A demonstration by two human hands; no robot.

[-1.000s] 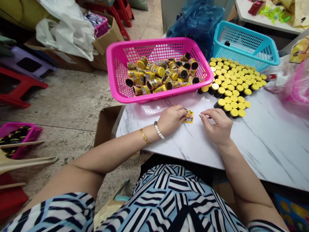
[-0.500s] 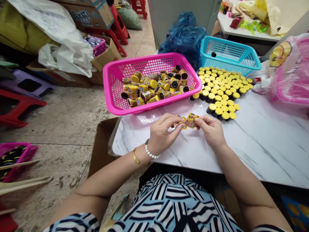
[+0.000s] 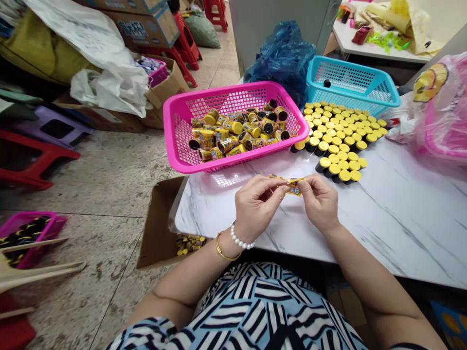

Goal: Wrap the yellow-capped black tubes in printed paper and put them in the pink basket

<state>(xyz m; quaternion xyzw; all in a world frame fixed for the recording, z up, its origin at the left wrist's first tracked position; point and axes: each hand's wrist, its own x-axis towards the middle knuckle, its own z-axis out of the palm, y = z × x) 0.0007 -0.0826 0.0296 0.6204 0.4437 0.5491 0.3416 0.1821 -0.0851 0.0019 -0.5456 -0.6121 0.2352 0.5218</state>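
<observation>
From here I see the yellow label (image 3: 296,182) held at the bench (image 3: 394,209), its visible edge running left to right; I cannot tell its long axis. The left hand (image 3: 257,201) pinches one side, fingers together; the right hand's (image 3: 321,200) fingers clamp the other.

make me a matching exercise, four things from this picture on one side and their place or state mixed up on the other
Things
1. pink basket
2. turquoise basket
3. yellow-topped pots
4. printed yellow pieces

Place or state
A. standing close together on the table
B. with one small black item visible inside
C. between the left hand and right hand
D. holding a heap of labelled tubs

Pairs: 1-D, 2-B, 3-A, 4-C
</observation>
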